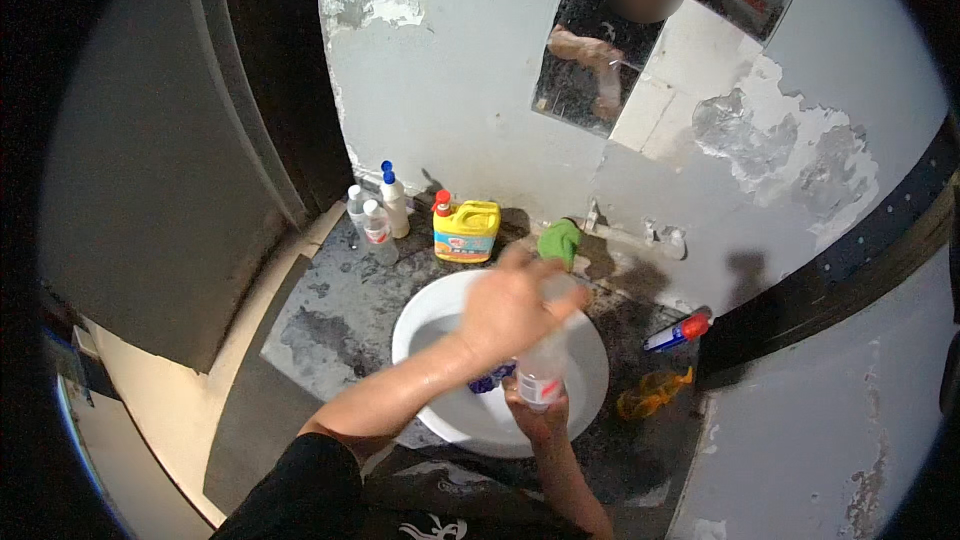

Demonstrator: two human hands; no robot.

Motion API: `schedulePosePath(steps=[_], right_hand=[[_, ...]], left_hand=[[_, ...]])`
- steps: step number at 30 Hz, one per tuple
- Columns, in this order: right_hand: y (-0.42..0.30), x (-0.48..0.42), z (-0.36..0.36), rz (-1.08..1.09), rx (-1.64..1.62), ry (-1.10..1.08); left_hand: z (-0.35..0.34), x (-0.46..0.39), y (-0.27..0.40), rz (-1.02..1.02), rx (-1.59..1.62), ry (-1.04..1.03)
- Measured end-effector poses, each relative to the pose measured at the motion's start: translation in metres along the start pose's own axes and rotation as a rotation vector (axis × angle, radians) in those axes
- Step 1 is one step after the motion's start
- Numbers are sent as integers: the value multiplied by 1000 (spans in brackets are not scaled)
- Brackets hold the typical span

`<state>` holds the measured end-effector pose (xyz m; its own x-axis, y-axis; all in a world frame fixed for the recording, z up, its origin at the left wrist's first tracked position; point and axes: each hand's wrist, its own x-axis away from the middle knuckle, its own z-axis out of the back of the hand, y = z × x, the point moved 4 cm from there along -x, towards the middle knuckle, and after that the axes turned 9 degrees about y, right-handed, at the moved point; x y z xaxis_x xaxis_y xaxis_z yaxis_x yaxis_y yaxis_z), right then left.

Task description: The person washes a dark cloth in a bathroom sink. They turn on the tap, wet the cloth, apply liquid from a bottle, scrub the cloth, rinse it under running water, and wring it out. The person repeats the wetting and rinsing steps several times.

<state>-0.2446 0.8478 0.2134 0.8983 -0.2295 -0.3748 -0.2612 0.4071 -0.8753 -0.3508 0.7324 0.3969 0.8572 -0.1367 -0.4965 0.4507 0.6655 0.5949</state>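
Note:
Over a white round basin point(409, 315), my right hand point(544, 416) grips the lower part of a clear plastic bottle point(540, 367) with a red-marked label. My left hand point(517, 304) is at the bottle's upper end, blurred, with some fingers apart; whether it holds the neck or cap cannot be told. A crumpled purple cloth or mesh scrubber point(491, 379) lies in the basin, partly hidden by my left forearm and the bottle. A green cloth point(559, 241) hangs at the tap behind the basin.
On the dark stone counter point(315, 337) stand two clear bottles point(379, 236), a white blue-capped bottle point(394, 206) and a yellow jug with a red pump point(465, 232). A red-capped spray can point(679, 331) and an orange plastic bag point(651, 394) lie at right. A mirror point(577, 101) hangs above.

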Motion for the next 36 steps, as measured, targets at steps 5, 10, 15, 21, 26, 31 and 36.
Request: schedulePosePath(steps=[5,10,15,21,26,31,36], right_hand=[[20,-19,16,-72,37,-92],[21,-21,14,-187,-70,-131],[39,-22,-11,-785,-914,-153],[14,-45,-23,-1138,-1091,-138],[-41,-79,-111,-696,-354,-421],[-116,-50,-273,107,83,-832],[-106,-2,-373,307,226,-902]], left_hand=[[31,56,52,-416,252,121],[49,66,51,-528,474,170],[41,62,-29,97,199,131],[38,104,-149,521,493,372],[-7,203,-271,1197,1164,702],[-36,309,-379,1524,1381,1015],[-9,370,-424,1821,1031,1027]])
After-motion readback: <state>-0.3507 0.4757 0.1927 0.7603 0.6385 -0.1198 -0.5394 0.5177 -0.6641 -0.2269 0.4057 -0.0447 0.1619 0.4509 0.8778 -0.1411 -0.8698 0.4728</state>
